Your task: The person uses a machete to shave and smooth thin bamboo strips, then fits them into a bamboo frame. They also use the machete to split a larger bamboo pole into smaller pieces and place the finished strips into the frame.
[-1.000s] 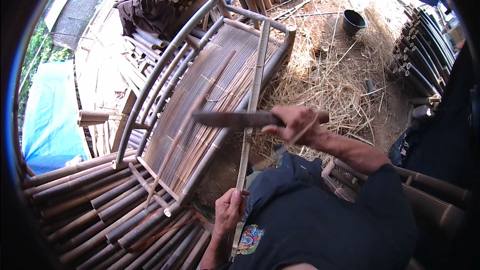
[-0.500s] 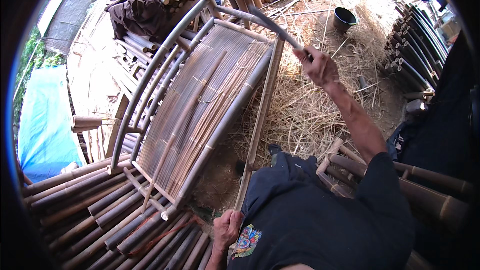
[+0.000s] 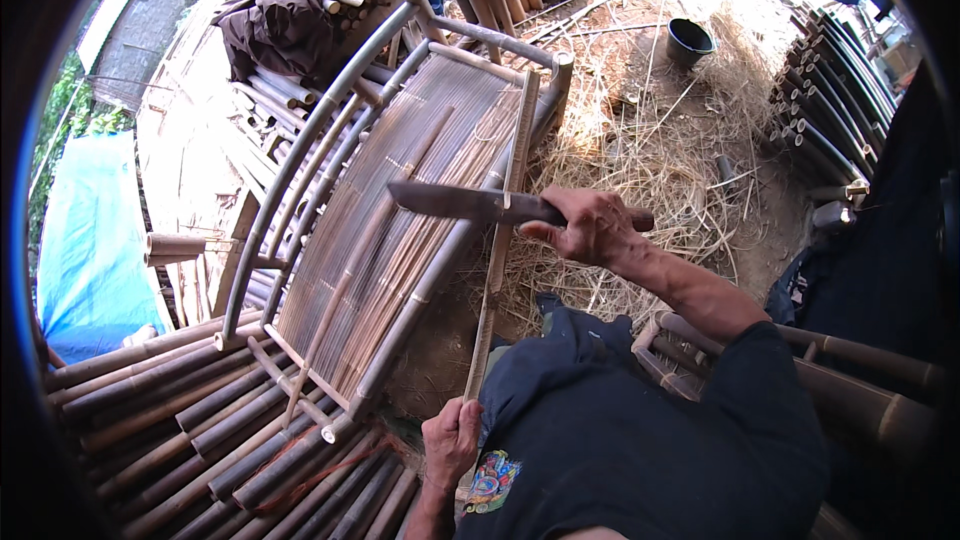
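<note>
A machete (image 3: 445,201) with a broad dark blade and a wooden handle is in my right hand (image 3: 592,225), which is closed round the handle. Its blade points left and lies across a long split bamboo strip (image 3: 484,335), seemingly touching the strip's edge. Low down beside my shirt, my left hand (image 3: 452,440) grips the strip's near end. From there the strip slants up and away, its far end overlapping the front rail of a bamboo bench (image 3: 420,290). The bench seat is made of thin slats, with a loose bamboo stick (image 3: 365,250) lying along it.
Bamboo poles (image 3: 250,420) are stacked at the lower left. Shavings (image 3: 650,160) cover the ground on the right, with a black bucket (image 3: 689,41) beyond. More poles (image 3: 830,90) lean at the far right. A bamboo frame (image 3: 720,340) stands beside my right arm.
My right hand has swung the machete down and left, from near the strip's far end to its middle. The strip's far end has shifted left over the bench.
</note>
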The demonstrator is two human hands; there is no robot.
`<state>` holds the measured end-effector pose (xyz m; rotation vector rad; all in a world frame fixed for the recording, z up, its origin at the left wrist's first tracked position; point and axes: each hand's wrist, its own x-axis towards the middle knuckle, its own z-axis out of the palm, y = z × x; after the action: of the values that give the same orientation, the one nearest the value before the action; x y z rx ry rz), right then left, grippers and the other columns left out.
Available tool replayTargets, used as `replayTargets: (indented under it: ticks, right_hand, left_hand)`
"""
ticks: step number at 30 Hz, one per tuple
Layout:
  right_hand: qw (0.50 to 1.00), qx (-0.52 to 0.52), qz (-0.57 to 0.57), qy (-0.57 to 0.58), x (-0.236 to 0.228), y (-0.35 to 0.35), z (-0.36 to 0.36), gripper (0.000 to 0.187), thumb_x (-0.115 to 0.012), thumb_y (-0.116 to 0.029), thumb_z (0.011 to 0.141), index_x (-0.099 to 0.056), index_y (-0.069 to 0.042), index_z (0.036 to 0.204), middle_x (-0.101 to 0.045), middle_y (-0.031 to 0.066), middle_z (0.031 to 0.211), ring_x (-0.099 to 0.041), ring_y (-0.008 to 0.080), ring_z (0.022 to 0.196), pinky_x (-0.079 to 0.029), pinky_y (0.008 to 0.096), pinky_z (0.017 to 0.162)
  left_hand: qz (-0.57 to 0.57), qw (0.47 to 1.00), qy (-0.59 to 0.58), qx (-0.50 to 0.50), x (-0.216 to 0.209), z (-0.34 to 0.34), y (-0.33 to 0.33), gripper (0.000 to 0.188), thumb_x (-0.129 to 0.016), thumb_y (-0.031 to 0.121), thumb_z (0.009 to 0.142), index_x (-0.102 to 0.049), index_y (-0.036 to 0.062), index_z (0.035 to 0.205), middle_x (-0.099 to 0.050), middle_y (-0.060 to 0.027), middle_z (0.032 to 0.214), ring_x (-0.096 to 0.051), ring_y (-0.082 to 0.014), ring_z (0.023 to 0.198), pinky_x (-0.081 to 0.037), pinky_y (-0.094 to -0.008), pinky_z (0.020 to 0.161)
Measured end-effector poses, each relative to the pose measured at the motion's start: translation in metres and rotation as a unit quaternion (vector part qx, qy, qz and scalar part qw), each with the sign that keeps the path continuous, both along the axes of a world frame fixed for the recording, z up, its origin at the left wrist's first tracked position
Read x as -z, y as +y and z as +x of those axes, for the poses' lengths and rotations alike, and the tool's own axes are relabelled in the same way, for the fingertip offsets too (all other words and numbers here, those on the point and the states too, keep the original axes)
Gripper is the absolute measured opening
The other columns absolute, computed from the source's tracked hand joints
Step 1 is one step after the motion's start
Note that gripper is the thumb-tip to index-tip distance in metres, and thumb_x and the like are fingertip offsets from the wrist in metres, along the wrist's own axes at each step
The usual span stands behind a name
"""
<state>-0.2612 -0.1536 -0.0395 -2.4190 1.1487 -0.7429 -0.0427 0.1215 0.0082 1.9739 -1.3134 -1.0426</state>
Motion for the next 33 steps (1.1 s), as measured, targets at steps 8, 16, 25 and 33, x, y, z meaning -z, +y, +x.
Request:
replayTargets:
  ticks: [8, 16, 25, 33]
  right_hand:
    - [0.987, 0.142, 0.057, 0.037, -0.008, -0.047, -0.042, 0.059, -0.045, -0.067, 0.089, -0.059, -0.009, 0.088, -0.062, 0.0127, 0.064, -0.064, 0.0292, 0.058, -0.048, 0.0421, 0.053]
    - [0.906, 0.309, 0.218, -0.191, 0.040, -0.138, -0.165, 0.067, -0.044, -0.068, 0.088, -0.058, -0.002, 0.090, -0.057, 0.0108, 0.067, -0.054, 0.0177, 0.056, -0.047, 0.0322, 0.050]
    - [0.722, 0.055, 0.608, -0.325, 0.071, 0.032, 0.012, 0.047, -0.069, -0.033, 0.087, -0.056, 0.010, 0.101, -0.067, 0.0159, 0.080, -0.056, 0.0107, 0.048, -0.046, 0.0235, 0.042]
    - [0.592, 0.177, 0.527, -0.583, 0.030, 0.052, 0.080, 0.045, -0.068, -0.047, 0.086, -0.057, -0.003, 0.091, -0.068, 0.0112, 0.076, -0.051, 0.0063, 0.044, -0.043, 0.0221, 0.041]
  left_hand:
    - [0.023, 0.999, 0.037, 0.009, 0.004, 0.009, 0.020, 0.021, -0.056, 0.017, 0.095, -0.064, 0.0026, 0.082, -0.051, -0.0085, 0.055, -0.054, -0.0128, 0.048, -0.042, -0.0283, 0.048]
    - [-0.013, 0.980, 0.180, -0.080, 0.033, 0.052, 0.042, 0.023, -0.054, 0.023, 0.096, -0.062, 0.0012, 0.092, -0.049, 0.0031, 0.060, -0.044, -0.0054, 0.049, -0.034, -0.0218, 0.045]
    - [-0.390, 0.886, 0.203, -0.145, -0.042, 0.057, -0.164, 0.026, -0.047, 0.032, 0.101, -0.049, 0.0062, 0.100, -0.041, 0.0031, 0.065, -0.027, -0.0017, 0.044, -0.021, -0.0185, 0.039]
    - [-0.507, 0.773, 0.354, -0.141, -0.051, 0.020, -0.151, 0.042, -0.030, 0.038, 0.104, -0.049, 0.0013, 0.108, -0.049, -0.0092, 0.096, -0.054, -0.0179, 0.091, -0.051, -0.0359, 0.091]
